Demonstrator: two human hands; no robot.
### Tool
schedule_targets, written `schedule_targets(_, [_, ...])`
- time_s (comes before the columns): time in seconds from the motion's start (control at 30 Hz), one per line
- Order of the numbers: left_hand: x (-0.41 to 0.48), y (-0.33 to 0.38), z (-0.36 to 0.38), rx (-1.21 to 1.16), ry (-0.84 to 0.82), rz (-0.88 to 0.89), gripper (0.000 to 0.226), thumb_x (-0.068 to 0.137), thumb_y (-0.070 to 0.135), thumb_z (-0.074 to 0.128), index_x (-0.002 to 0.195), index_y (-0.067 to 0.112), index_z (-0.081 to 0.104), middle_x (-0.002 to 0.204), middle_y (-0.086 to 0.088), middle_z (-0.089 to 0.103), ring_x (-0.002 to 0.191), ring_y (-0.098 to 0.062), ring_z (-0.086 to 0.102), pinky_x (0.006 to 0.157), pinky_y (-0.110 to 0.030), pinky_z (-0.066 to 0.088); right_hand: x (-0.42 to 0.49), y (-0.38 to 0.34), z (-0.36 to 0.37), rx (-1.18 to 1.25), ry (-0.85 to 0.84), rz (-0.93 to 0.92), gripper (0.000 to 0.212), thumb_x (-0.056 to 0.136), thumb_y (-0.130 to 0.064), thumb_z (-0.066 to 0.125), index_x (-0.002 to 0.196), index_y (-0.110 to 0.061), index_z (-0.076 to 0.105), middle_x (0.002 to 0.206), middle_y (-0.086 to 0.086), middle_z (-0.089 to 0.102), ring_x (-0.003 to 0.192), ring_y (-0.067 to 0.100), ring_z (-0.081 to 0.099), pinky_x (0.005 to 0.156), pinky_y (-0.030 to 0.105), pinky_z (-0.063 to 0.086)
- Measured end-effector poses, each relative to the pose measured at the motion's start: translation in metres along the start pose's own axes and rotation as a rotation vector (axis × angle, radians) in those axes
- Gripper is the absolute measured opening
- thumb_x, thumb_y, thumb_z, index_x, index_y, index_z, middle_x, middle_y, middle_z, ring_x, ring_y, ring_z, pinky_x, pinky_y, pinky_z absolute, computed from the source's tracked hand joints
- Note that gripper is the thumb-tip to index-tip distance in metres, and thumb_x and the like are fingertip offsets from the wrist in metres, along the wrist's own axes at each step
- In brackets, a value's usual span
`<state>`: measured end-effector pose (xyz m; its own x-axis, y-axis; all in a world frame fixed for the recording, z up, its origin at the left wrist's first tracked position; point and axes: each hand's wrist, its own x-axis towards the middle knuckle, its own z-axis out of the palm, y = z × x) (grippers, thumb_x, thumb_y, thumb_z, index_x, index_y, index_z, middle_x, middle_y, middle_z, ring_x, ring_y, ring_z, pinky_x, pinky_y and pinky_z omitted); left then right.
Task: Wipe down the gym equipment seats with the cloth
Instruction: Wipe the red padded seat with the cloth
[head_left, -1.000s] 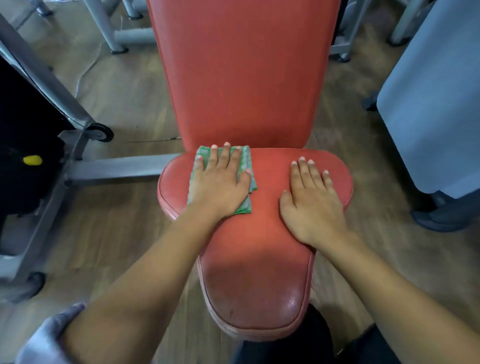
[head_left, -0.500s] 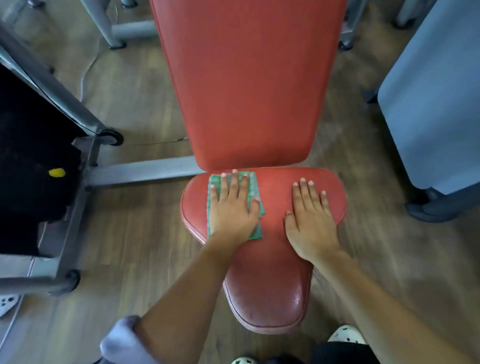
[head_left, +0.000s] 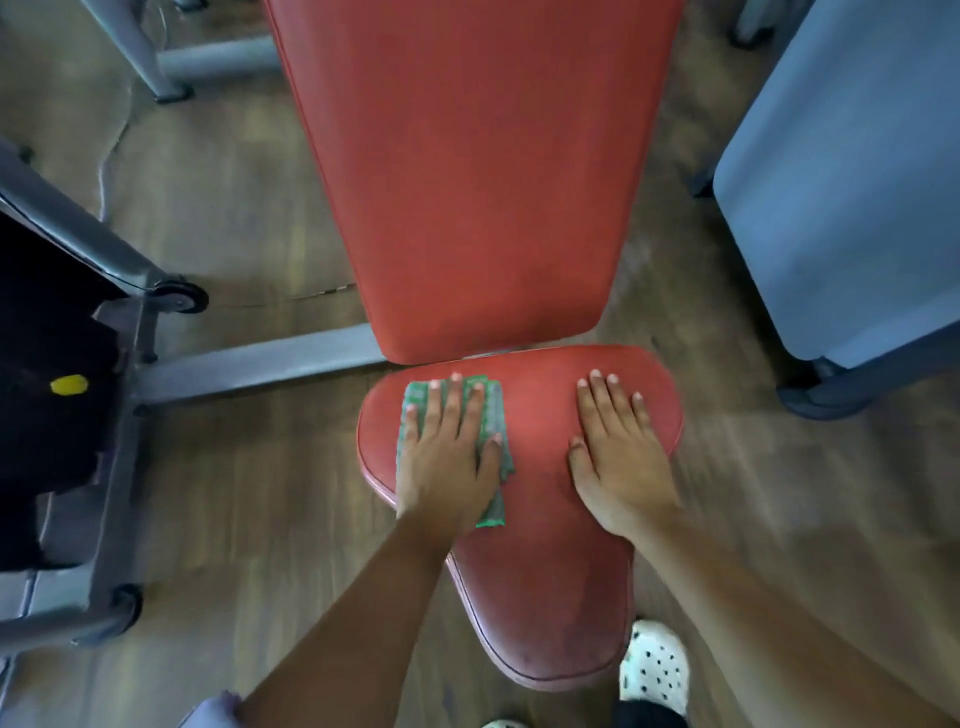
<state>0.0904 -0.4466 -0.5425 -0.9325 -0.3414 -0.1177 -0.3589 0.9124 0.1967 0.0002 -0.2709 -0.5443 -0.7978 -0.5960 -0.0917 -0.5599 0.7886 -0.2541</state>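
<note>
A red padded seat (head_left: 540, 582) sits low in the head view, with its red backrest (head_left: 478, 171) rising behind it. A folded green cloth (head_left: 493, 410) lies on the seat's back left part. My left hand (head_left: 447, 457) presses flat on the cloth with straight fingers, covering most of it. To the right of it, my right hand (head_left: 618, 452) rests flat on the bare seat, fingers straight and pointing at the backrest.
A grey machine frame (head_left: 249, 364) with a black weight stack and yellow pin (head_left: 68, 385) stands at the left. A pale blue pad (head_left: 852, 171) fills the right. My white spotted shoe (head_left: 654, 665) shows beside the seat's front. Wood floor surrounds the seat.
The view has pulled back and up, so the seat looks smaller and my shoe shows. My left hand with the cloth sits slightly further left on the seat. The right hand stays put.
</note>
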Motion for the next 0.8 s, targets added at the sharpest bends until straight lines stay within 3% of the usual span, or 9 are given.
schedule_targets(0.1, [0.016, 0.02, 0.005, -0.005, 0.004, -0.029, 0.067, 0.09, 0.043, 0.016, 0.15, 0.014, 0.026, 0.157, -0.01, 0.021, 0.145, -0.029, 0.017, 0.116, -0.048, 0.005, 0.001, 0.002, 0.002, -0.002, 0.024, 0.002, 0.073, 0.085, -0.037, 0.015, 0.151, -0.005, 0.017, 0.159, 0.009, 0.012, 0.146, 0.016, 0.0, 0.117, 0.031, -0.01])
schedule_targets(0.2, [0.004, 0.035, 0.007, -0.032, 0.019, 0.16, 0.061, 0.091, 0.039, 0.026, 0.147, 0.014, 0.034, 0.154, -0.01, 0.031, 0.142, -0.031, 0.027, 0.116, -0.05, 0.015, 0.0, 0.004, 0.003, -0.001, 0.018, -0.008, 0.072, 0.086, -0.035, 0.019, 0.151, -0.004, 0.02, 0.159, 0.01, 0.014, 0.147, 0.019, 0.004, 0.118, 0.033, -0.007])
schedule_targets(0.3, [-0.017, 0.013, 0.006, -0.032, -0.015, 0.316, 0.06, 0.093, 0.04, 0.026, 0.149, 0.018, 0.03, 0.157, -0.005, 0.025, 0.145, -0.025, 0.019, 0.117, -0.048, 0.014, 0.001, 0.004, 0.0, -0.003, 0.009, -0.019, 0.073, 0.086, -0.037, 0.016, 0.151, -0.005, 0.016, 0.159, 0.009, 0.009, 0.146, 0.017, -0.001, 0.118, 0.033, -0.009])
schedule_targets(0.4, [-0.008, -0.009, 0.006, 0.045, 0.03, 0.175, 0.06, 0.093, 0.039, 0.025, 0.148, 0.017, 0.031, 0.156, -0.007, 0.027, 0.144, -0.028, 0.023, 0.115, -0.047, 0.012, 0.001, 0.002, -0.001, -0.008, -0.027, -0.001, 0.075, 0.084, -0.04, 0.009, 0.152, -0.008, 0.007, 0.16, 0.004, -0.001, 0.144, 0.011, -0.012, 0.117, 0.031, -0.013])
schedule_targets(0.5, [0.019, 0.009, 0.006, -0.006, 0.052, -0.029, 0.063, 0.09, 0.038, 0.023, 0.147, 0.013, 0.034, 0.154, -0.012, 0.03, 0.142, -0.032, 0.025, 0.115, -0.047, 0.009, 0.002, 0.001, 0.001, -0.009, -0.004, 0.006, 0.073, 0.084, -0.036, 0.016, 0.151, -0.006, 0.015, 0.16, 0.008, 0.01, 0.146, 0.015, -0.003, 0.118, 0.032, -0.009])
schedule_targets(0.57, [0.027, 0.034, 0.005, -0.054, 0.032, -0.001, 0.064, 0.089, 0.039, 0.022, 0.147, 0.013, 0.033, 0.155, -0.011, 0.028, 0.144, -0.032, 0.022, 0.116, -0.046, 0.005, 0.002, 0.003, 0.002, 0.002, 0.007, 0.008, 0.072, 0.085, -0.034, 0.018, 0.151, -0.004, 0.018, 0.159, 0.009, 0.012, 0.147, 0.018, 0.002, 0.118, 0.032, -0.009])
schedule_targets(0.7, [0.005, 0.034, 0.007, -0.049, -0.007, 0.276, 0.06, 0.092, 0.038, 0.027, 0.149, 0.02, 0.028, 0.158, -0.003, 0.022, 0.146, -0.024, 0.017, 0.118, -0.046, 0.01, -0.002, 0.004, -0.001, 0.053, 0.001, -0.013, 0.071, 0.087, -0.033, 0.018, 0.151, -0.004, 0.015, 0.16, 0.008, 0.007, 0.147, 0.016, -0.003, 0.117, 0.029, -0.012])
schedule_targets(0.8, [-0.001, 0.01, 0.007, -0.015, 0.012, 0.212, 0.058, 0.094, 0.037, 0.026, 0.15, 0.022, 0.026, 0.157, -0.001, 0.021, 0.146, -0.022, 0.018, 0.117, -0.045, 0.011, -0.001, 0.01, -0.006, 0.065, 0.036, 0.042, 0.071, 0.086, -0.032, 0.019, 0.15, -0.002, 0.016, 0.159, 0.01, 0.008, 0.147, 0.017, -0.002, 0.118, 0.031, -0.011])
